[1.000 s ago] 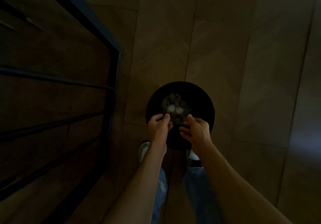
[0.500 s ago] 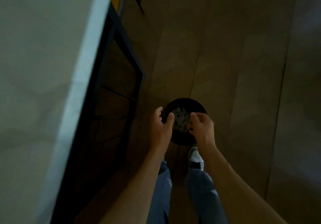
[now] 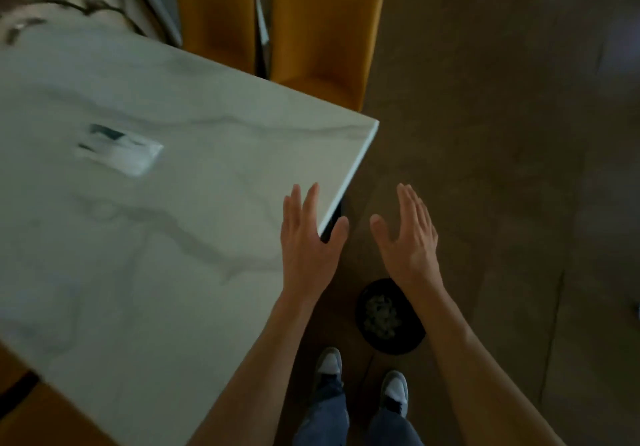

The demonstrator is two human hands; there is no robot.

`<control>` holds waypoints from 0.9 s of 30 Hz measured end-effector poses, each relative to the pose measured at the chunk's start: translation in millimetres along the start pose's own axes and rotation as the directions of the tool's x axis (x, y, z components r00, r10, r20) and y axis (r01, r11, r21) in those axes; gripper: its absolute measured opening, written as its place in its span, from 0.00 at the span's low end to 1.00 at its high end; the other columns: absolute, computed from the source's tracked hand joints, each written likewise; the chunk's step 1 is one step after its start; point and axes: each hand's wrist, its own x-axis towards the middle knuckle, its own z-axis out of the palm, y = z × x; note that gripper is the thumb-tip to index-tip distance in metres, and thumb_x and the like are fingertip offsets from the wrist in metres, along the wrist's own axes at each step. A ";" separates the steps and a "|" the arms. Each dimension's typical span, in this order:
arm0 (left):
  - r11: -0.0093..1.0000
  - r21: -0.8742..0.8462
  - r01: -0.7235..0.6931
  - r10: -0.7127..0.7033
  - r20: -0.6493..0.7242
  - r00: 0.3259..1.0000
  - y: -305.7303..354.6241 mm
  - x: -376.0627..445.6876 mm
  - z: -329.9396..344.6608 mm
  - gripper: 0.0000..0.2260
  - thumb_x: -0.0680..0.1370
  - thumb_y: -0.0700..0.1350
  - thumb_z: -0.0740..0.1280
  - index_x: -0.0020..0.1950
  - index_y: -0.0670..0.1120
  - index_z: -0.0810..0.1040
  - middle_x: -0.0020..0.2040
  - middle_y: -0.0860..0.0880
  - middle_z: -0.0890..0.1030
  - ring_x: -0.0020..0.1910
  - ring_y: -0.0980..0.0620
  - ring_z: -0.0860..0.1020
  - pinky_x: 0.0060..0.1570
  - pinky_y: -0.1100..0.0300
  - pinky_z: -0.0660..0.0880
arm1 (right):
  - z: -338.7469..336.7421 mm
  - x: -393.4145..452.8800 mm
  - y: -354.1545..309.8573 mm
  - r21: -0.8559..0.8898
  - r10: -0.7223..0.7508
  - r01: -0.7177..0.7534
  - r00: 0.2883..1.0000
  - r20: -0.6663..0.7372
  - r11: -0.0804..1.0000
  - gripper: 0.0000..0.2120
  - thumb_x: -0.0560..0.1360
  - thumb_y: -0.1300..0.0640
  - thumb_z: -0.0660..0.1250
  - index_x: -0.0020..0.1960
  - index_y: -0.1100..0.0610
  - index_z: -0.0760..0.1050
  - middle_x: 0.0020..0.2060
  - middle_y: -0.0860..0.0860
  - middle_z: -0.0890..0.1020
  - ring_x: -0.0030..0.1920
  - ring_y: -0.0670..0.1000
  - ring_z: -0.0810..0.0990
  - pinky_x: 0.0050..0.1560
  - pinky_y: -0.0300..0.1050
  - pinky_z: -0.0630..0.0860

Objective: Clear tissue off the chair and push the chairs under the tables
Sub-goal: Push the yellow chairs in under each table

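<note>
— Below both hands, at 6 o'clock: black bin [image 3: 389, 340] on the floor [image 3: 502, 168], crumpled tissue [image 3: 382, 315] inside.
— And the hands?
— Left hand [image 3: 308, 237] over the marble table [image 3: 156, 220] edge, fingers straight, holding nothing. Right hand [image 3: 410, 237] the same, above the floor.
— Chairs?
— Two yellow chairs [image 3: 322, 30] at 12 o'clock, beside the table corner.

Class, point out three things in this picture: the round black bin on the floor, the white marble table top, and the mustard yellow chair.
Round black bin [image 3: 414, 343]: head view, on its dark rim.
White marble table top [image 3: 180, 244]: head view, on bare veined surface.
Mustard yellow chair [image 3: 325, 30]: head view, on its backrest.
</note>
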 end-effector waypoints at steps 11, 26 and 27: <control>0.940 0.325 0.102 0.017 -0.346 0.938 22.1 -37.0 -164.0 0.37 0.76 0.71 0.50 0.82 0.56 0.50 0.83 0.49 0.46 0.81 0.48 0.42 0.78 0.45 0.46 | -4.6 -11.9 -139.9 -0.119 -0.404 0.427 0.898 0.176 0.897 0.39 0.75 0.28 0.42 0.79 0.45 0.37 0.79 0.46 0.38 0.78 0.54 0.36 0.75 0.60 0.36; 0.817 0.258 0.515 -0.134 -0.784 0.606 -9.6 -229.8 -309.5 0.36 0.77 0.70 0.53 0.82 0.57 0.49 0.83 0.48 0.46 0.81 0.46 0.42 0.78 0.44 0.46 | 52.3 -157.5 -295.1 0.130 -0.815 0.835 0.469 0.342 0.535 0.40 0.75 0.28 0.44 0.79 0.46 0.35 0.77 0.45 0.37 0.78 0.54 0.36 0.75 0.57 0.37; 0.810 0.236 0.537 -0.144 -0.808 0.572 -13.2 -247.7 -320.4 0.37 0.77 0.69 0.54 0.82 0.56 0.50 0.83 0.48 0.46 0.81 0.46 0.42 0.78 0.44 0.46 | 57.7 -173.4 -307.3 0.161 -0.837 0.852 0.424 0.347 0.498 0.40 0.75 0.28 0.45 0.79 0.46 0.36 0.78 0.44 0.38 0.78 0.53 0.36 0.75 0.57 0.37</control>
